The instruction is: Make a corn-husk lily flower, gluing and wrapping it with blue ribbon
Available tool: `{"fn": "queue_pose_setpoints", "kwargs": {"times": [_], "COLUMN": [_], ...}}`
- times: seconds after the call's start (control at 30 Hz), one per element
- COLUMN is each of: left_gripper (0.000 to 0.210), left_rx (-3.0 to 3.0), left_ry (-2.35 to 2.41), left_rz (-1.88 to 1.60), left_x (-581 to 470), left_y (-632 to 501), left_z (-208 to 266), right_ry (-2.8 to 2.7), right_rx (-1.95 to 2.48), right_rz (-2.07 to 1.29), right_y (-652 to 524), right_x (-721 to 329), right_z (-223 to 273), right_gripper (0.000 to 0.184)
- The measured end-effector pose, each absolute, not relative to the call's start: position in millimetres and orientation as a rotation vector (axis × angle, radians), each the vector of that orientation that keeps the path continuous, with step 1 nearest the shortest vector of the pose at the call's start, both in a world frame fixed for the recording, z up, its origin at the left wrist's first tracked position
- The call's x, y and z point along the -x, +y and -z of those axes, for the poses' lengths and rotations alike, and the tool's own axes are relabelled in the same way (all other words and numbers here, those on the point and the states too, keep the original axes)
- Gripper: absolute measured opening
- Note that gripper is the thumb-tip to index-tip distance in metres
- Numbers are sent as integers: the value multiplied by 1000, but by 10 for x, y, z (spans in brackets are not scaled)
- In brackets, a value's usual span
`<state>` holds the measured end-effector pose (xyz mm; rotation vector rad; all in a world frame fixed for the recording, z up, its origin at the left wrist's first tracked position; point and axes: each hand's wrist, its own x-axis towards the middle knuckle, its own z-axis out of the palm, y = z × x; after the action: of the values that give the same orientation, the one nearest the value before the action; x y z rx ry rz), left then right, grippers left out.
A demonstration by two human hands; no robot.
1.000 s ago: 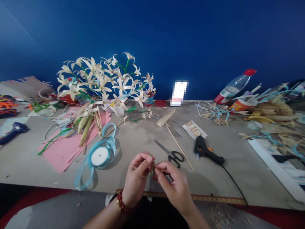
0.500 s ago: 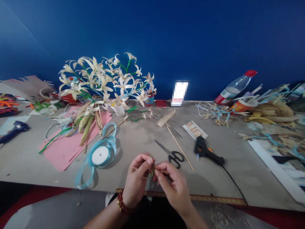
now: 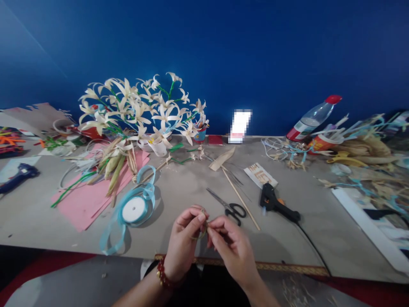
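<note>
Close together over the table's front edge, both my hands pinch a small, thin, greenish-tan strip (image 3: 202, 233), which looks like a bit of dried plant fibre. My left hand (image 3: 187, 228), with a red beaded bracelet at the wrist, holds its upper part between thumb and forefinger. My right hand (image 3: 231, 241) grips it from the other side with its fingertips, and the strip bends in a small loop between them. Fingers cover much of it. Just beyond my right hand lie black-handled scissors (image 3: 235, 211), and a thin wooden stick (image 3: 241, 200) rests beside them.
A black glue gun (image 3: 277, 204) with a trailing cord lies to the right, near a tilted bottle (image 3: 315, 119). On the left are a blue ribbon spool (image 3: 134, 209), pink paper (image 3: 76, 213) and a dried-husk bundle (image 3: 116, 166). Pale handmade flowers (image 3: 137, 108) stand behind.
The strip between my fingers has shifted and now curves in a small loop below my left thumb. Both hands stay in nearly the same place.
</note>
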<state>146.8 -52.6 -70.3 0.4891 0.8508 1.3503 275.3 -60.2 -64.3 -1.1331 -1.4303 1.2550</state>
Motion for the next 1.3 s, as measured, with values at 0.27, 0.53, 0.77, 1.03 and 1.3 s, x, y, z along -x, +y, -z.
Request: {"fn": "queue_pose_setpoints", "kwargs": {"times": [0.27,0.53,0.77,1.03,1.3], "left_gripper": [9,16,15,13,13], "left_rx": [-494,-555,-592,-521,-424], "left_ry": [886,981,945,881,810], "left_rz": [-1355,-1372,-1368,-1366,-1332], "left_x": [-1459,-1442,-1421,-1404,-1407], "left_y": [-527,-514,-482,-444,-434], "left_z": [746,770,768,766,770], "right_ry": [-1395,-1409,-1480,-1598,-1653], "right_rx": [1152,1169,1201,1194,1172], "right_rz": [-1287,-1296,-1220,-913,-834], "right_y": [-609,-600,-558,-627,-657], "right_x": [-2765,-2785,-2785,-2832,-2830], "right_z": [714,754,755,748,733], "right_gripper": [17,18,16,13,10]}}
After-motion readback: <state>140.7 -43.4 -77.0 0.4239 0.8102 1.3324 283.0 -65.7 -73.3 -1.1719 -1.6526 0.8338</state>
